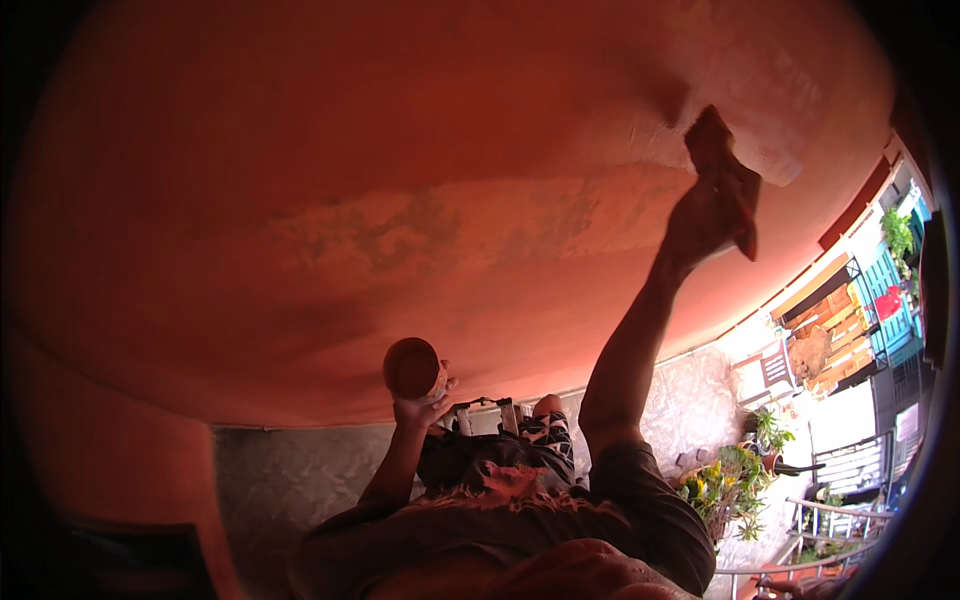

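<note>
My right arm reaches up to the far right of the reddish-orange wall [330, 120]. In my right hand [705, 215] is a paintbrush [709, 135], its dark head against the wall and its handle slanting back past my fingers. Wet-looking, glossier paint shows around the brush head. Lower and to the left, my left hand [425, 408] is wrapped round a small round tub [411, 368], seen open end up. The tub is in shadow, so how full it is I cannot make out. A patchy, paler band crosses the wall between my hands.
The top of a metal stepladder [480, 415] shows at my legs. Below lies a grey floor [290, 470]. To the right are potted plants [725, 490], metal railings [835, 520], a chair [775, 368] and stacked wooden boards [830, 340]. A dark opening [140, 560] sits at lower left.
</note>
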